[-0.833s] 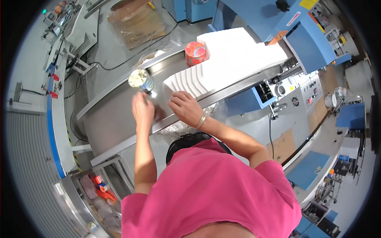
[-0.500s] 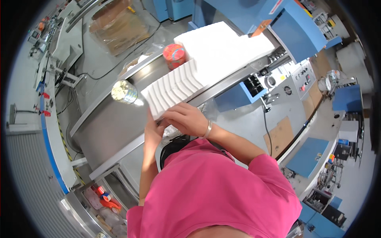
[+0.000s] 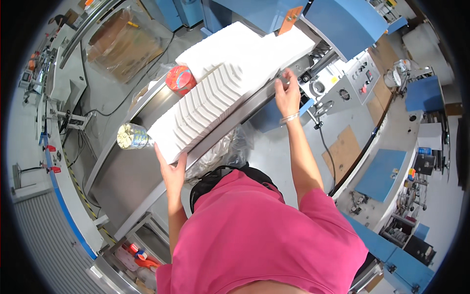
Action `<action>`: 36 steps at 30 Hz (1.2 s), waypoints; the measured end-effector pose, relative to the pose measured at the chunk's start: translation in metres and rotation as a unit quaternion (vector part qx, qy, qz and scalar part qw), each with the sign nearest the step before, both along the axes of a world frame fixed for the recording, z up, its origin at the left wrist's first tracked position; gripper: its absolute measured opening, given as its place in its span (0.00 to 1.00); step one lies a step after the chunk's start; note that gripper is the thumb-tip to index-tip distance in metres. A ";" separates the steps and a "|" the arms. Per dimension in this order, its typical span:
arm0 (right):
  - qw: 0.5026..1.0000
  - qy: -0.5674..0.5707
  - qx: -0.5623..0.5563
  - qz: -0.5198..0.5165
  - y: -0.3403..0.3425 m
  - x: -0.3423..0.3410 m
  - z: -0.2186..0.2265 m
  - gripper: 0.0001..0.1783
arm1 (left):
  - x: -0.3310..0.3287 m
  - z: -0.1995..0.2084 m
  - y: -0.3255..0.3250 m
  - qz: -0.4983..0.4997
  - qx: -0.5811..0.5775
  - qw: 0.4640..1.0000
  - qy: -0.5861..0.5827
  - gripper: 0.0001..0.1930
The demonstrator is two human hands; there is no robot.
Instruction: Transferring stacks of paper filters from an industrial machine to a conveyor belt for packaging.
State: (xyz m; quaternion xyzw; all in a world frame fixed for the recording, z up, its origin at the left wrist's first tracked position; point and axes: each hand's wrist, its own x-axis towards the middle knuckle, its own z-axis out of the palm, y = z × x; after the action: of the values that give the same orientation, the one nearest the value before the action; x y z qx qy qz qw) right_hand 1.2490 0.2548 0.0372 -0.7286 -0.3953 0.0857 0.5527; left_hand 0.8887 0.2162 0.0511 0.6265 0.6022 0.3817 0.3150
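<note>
Along the metal bench lies a slanting row of white, soft-looking, paper-like stacks [image 3: 200, 110], with ridged gaps between them. My left hand [image 3: 170, 169] grips the row's near left end, its thumb and fingers spread around the corner; the fingertips are partly hidden. Off the row's right side, by the bench's front rail, my right hand [image 3: 288, 93] is raised with its fingers apart and slightly bent, nothing in them. A clear jar [image 3: 132, 136] with pale pieces inside stands just left of the row's end. Behind the row sits a round red patterned tin [image 3: 180, 80].
The metal bench [image 3: 122, 183] has raised edges. More white stacks [image 3: 223, 44] lie at its far end, beside an upright orange-brown plate [image 3: 291, 19]. Blue machinery [image 3: 342, 24] and a control panel [image 3: 360, 78] stand at the right. Clear plastic [image 3: 235, 147] hangs below the front rail.
My right hand has left the row's near end and moved up to the right. The ridged part of the row now shows longer. My left hand stays at the end; the view has shifted.
</note>
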 end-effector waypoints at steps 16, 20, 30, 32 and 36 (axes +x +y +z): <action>0.989 -0.145 -0.016 0.019 0.018 0.030 0.003 0.21 | -0.002 -0.015 -0.005 0.004 0.067 0.995 -0.077 0.40; 0.978 -0.205 -0.024 0.023 0.016 0.028 0.007 0.20 | -0.001 -0.014 -0.005 0.007 0.073 0.994 -0.078 0.40; 0.954 -0.297 -0.027 0.014 0.017 0.025 0.006 0.19 | -0.003 -0.018 -0.005 -0.007 0.073 0.993 -0.092 0.38; 0.950 -0.311 -0.024 0.007 0.017 0.024 0.007 0.19 | -0.003 -0.019 -0.005 -0.008 0.075 0.993 -0.087 0.38; 0.952 -0.305 -0.012 -0.001 0.019 0.022 0.012 0.15 | -0.003 -0.020 -0.005 -0.003 0.081 0.994 -0.074 0.38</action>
State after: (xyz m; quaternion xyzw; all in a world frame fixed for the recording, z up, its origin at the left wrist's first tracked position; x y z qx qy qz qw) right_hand 1.2710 0.2740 0.0494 -0.7269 -0.5432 -0.1362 0.3975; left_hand 0.8853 0.2108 0.0314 0.6216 0.5424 0.4740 0.3079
